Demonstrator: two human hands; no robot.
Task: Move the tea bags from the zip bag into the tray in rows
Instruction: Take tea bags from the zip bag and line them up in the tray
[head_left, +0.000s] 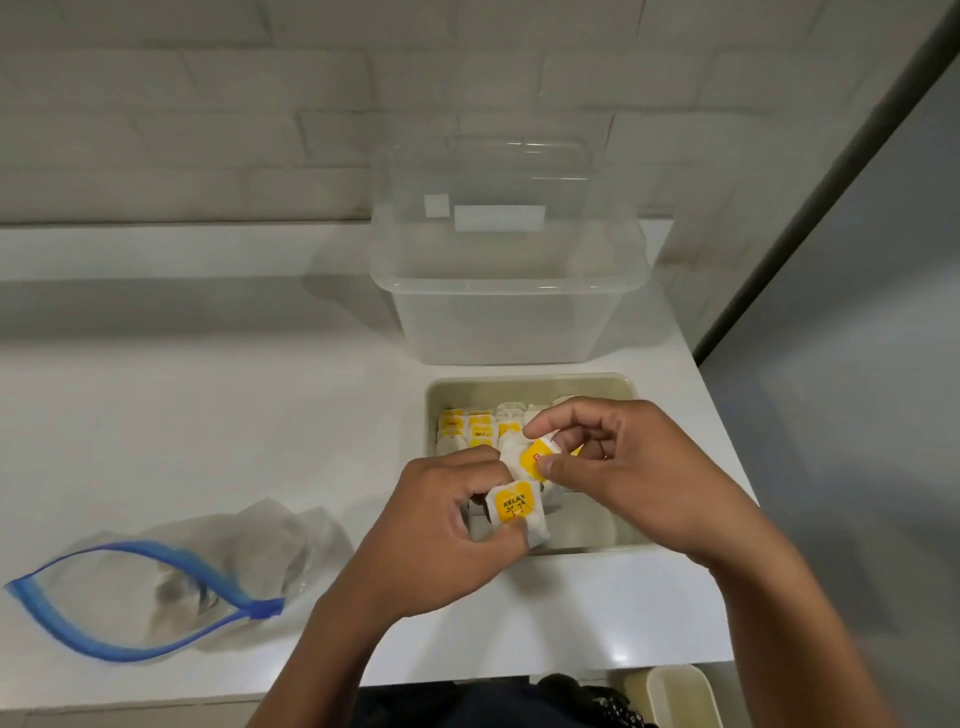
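A cream tray (530, 384) sits on the white counter, with several yellow-tagged tea bags (480, 428) lined up along its far side. My left hand (441, 525) holds a tea bag with a yellow "RELAX" tag (515, 506) over the tray's near-left part. My right hand (623, 467) pinches a second tea bag (532, 460) between thumb and forefinger just above and behind the first. The clear zip bag (171, 587) with a blue zipper lies open on the counter at the left; I cannot tell what is in it.
A clear plastic tub (509, 312) with its lid propped behind stands just beyond the tray. The counter's right edge runs beside a grey panel (857, 364). A cream container (680, 696) sits below the counter's front edge at lower right.
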